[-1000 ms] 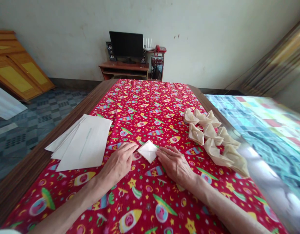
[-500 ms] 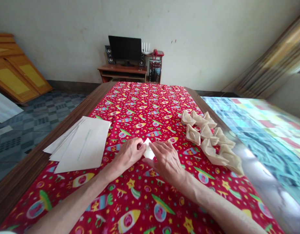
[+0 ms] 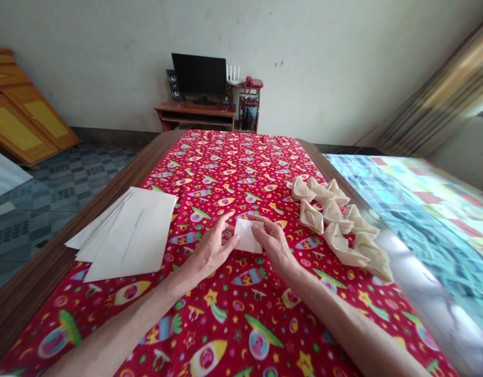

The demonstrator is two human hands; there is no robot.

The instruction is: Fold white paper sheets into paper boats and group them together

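A small folded square of white paper (image 3: 248, 238) is pinched between the thumb and fingers of my right hand (image 3: 274, 241), above the middle of the red cloth. At its left edge is my left hand (image 3: 215, 243), fingers apart and curved, its thumb tip close to the paper; whether it touches is hard to tell. To the left lies a fanned stack of white paper sheets (image 3: 135, 235). On the right several folded paper boats (image 3: 335, 222) stand in rows.
A red patterned cloth (image 3: 225, 314) covers the table, whose brown wooden edge (image 3: 119, 162) shows on the left. Beyond it a desk (image 3: 194, 110) carries a monitor (image 3: 200, 76) and a red telephone (image 3: 253, 82). At right is a surface with a checked cover (image 3: 414, 209).
The paper has turned from a narrow diamond to a flat square. My left hand has loosened and opened, while my right hand has rotated and now grips the paper's right side.
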